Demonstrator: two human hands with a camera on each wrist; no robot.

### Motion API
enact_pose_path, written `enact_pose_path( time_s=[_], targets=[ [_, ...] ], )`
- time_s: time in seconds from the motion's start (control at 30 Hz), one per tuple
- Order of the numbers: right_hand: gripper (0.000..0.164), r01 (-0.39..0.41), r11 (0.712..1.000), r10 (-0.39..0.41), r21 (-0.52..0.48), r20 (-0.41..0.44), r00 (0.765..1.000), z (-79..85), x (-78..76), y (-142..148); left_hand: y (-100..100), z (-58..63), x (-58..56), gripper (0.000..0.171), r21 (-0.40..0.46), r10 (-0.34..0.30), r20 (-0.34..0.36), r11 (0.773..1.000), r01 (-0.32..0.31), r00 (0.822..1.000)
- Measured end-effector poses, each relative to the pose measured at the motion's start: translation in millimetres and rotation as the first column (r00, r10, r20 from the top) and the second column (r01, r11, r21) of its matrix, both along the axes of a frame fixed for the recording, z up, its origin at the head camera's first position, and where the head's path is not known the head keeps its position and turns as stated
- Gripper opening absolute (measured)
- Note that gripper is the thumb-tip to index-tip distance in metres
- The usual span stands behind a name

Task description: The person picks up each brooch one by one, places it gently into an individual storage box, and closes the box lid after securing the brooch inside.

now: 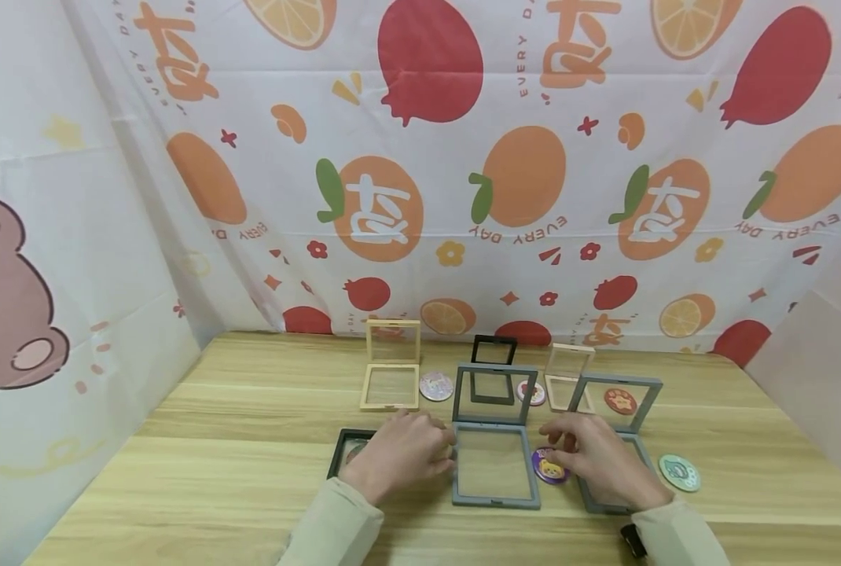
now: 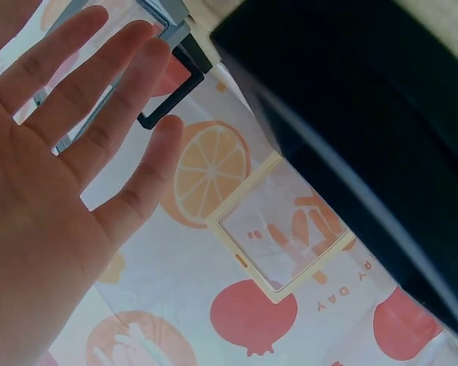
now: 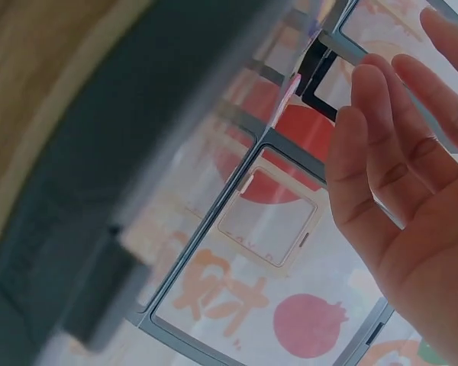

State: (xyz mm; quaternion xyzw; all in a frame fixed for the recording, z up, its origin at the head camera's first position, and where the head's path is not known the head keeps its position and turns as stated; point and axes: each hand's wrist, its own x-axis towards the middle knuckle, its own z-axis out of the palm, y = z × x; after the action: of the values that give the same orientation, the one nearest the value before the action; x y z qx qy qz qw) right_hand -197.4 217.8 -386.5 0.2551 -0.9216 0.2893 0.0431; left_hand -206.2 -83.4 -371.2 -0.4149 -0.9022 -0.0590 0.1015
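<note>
My left hand (image 1: 408, 450) holds nothing; its fingers extend loosely in the left wrist view. Its fingertips are right by the left edge of an opened grey display frame (image 1: 496, 502), whose clear-windowed lid stands up. Under that wrist lies a black frame (image 1: 337, 456) with a round item inside, partly covered. My right hand (image 1: 600, 456), empty with gently bent fingers, hovers over a second opened grey frame (image 1: 651, 393). Its thumb and fingertips are close to a purple round badge (image 1: 549, 470) with a yellow bear, lying between the two grey frames.
Behind stand an opened cream frame (image 1: 392, 406), a small black frame (image 1: 493, 340) and another cream frame (image 1: 572, 347). Round badges lie beside them: a pale purple one (image 1: 436, 386) and a red one (image 1: 620, 401). A green badge (image 1: 679, 472) sits at the right. A patterned cloth (image 1: 449, 189) hangs behind the table.
</note>
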Motion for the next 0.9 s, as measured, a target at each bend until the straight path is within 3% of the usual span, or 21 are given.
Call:
enact_pose_path(
  time_s=[0.27,0.63,0.9],
  targets=[
    [0.027,0.009,0.999,-0.011,0.043,0.049,0.999,1.2,1.2,2.0,0.7,-1.4,2.7,0.019,-0.037,0.015,-0.005,0.999,-0.015,1.0],
    [0.033,0.023,0.987,-0.028,0.157,0.029,0.999,-3.9,3.2,0.5,2.1,-3.7,4.6,0.028,-0.094,0.03,0.014,0.995,-0.029,0.999],
    [0.037,0.022,0.979,-0.039,0.204,0.08,0.996,-5.6,3.7,0.2,3.6,-5.0,5.0,0.032,-0.102,0.04,0.009,0.994,-0.039,0.999]
  ],
)
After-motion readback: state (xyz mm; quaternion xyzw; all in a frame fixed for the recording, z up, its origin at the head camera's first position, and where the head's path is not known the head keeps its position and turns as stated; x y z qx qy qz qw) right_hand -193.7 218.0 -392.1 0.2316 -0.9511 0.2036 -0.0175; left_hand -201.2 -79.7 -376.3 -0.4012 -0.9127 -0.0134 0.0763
